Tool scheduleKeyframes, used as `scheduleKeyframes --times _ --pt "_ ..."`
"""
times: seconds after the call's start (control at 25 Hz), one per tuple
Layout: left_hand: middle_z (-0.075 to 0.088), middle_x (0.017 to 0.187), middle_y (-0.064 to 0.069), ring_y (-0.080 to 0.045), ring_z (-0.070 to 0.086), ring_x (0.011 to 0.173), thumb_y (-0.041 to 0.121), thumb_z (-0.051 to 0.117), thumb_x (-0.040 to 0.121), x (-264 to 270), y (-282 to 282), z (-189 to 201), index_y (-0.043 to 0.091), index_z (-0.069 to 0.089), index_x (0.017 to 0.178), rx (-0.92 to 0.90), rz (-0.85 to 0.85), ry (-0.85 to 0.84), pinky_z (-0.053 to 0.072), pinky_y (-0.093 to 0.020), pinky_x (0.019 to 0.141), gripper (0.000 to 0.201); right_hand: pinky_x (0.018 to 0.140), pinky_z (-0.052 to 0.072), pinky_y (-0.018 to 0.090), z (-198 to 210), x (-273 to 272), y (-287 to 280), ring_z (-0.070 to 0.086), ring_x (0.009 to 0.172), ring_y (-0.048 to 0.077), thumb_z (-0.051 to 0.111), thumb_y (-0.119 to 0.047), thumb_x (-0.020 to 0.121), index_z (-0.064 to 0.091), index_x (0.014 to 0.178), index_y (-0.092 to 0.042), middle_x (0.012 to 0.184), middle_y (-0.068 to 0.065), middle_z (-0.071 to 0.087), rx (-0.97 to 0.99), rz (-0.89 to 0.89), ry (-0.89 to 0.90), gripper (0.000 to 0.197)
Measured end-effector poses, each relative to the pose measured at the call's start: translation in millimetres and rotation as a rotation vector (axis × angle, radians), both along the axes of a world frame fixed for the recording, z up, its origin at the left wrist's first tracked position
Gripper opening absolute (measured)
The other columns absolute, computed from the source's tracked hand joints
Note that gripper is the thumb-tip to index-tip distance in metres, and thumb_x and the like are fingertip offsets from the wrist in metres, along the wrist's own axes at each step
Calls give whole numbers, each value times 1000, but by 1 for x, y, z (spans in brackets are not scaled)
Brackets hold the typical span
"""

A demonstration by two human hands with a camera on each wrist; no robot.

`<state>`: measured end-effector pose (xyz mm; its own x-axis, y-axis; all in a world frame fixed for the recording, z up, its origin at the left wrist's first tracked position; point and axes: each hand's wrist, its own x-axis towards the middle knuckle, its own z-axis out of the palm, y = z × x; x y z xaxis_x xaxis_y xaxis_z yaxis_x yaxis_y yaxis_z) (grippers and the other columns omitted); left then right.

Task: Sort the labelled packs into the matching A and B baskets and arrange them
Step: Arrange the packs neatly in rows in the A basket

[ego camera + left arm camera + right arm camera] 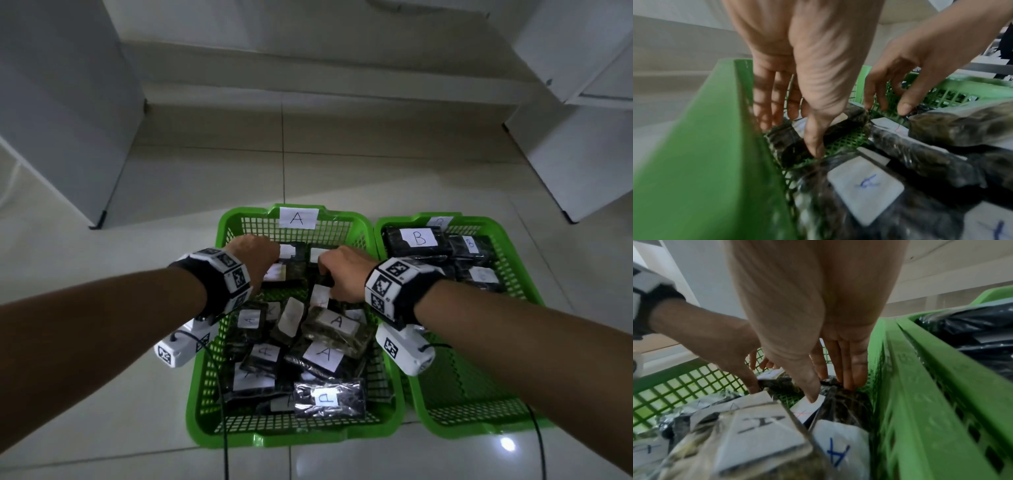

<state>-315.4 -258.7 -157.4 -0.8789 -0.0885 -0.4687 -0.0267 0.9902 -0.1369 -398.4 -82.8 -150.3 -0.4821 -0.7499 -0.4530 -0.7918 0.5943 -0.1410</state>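
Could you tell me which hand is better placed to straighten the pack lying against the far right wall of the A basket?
Probably the right hand: its fingertips already rest on that pack, beside the A basket wall. The left hand works a pack at the far left corner.

The green mesh A basket [205, 394] holds a loose jumble of dark plastic-wrapped A-labelled packs [337, 322]. Touching its right side, the B basket [513, 274] holds B-labelled packs [416, 240] stacked at its far end.
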Motion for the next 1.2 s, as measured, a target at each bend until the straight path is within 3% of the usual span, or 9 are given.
scheduleKeyframes --times 0.16,0.28,0.36,0.44,0.6,0.76,0.92,1.08,1.2 --pt "61 104 2 -22 63 101 27 77 76 -5 2 10 19 58 106 117 53 50 50 -28 75 36 72 58 38 -1 0 2 66 89 30 80 -26 77 66 105 -4 100 14 68 118 42 6 39" --pt "73 81 2 -21 72 80 35 76 78 -7 5 13 19 72 85 438 180 -111 59 -28 67 19 76 59 42 3 0 3 69 96 34 71 -21 79 71 109 2 105 22 70 147 46 -45 38" --pt "74 77 3 -18 72 76 44 76 78 -2 13 11 20 74 84 536 200 -195 57 -26 65 26 80 59 42 6 -2 3 69 95 32 69 -20 80 75 105 -4 104 17 73 142 11 -109 31" --pt "66 88 8 -15 64 87 46 78 74 6 23 2 18 68 95 491 156 -121 50 -27 71 36 85 60 38 13 -7 7 70 93 21 76 -23 81 78 101 -13 101 4 75 112 -59 -223 22" --pt "60 102 5 -15 60 92 31 86 67 16 30 -5 21 55 112 569 227 -54 55 -32 78 56 79 58 28 27 -12 23 68 85 9 81 -27 82 80 98 -17 95 -6 75 -29 -174 -337 19" --pt "69 106 -1 -17 69 84 19 86 71 6 5 10 23 65 103 785 360 -46 55 -25 60 38 80 57 28 33 -1 27 68 83 7 83 -27 79 81 96 -18 88 -9 75 55 -84 -353 20" --pt "71 105 2 -16 67 98 7 82 74 5 -14 15 18 70 110 912 524 132 55 -28 83 39 80 60 37 23 6 17 69 88 21 81 -26 75 76 100 -11 97 4 75 65 26 -123 29" --pt "72 106 -6 -25 70 97 11 77 82 7 -24 9 19 70 96 840 517 90 58 -43 86 17 90 56 45 9 7 15 61 111 33 66 -18 88 54 132 -4 129 17 59 116 -13 -92 47" --pt "71 103 -2 -21 68 94 17 80 80 7 -24 5 23 68 89 744 500 75 59 -40 85 16 101 48 45 5 15 13 50 126 34 61 -20 94 34 149 -6 143 15 46 182 -4 -196 63"
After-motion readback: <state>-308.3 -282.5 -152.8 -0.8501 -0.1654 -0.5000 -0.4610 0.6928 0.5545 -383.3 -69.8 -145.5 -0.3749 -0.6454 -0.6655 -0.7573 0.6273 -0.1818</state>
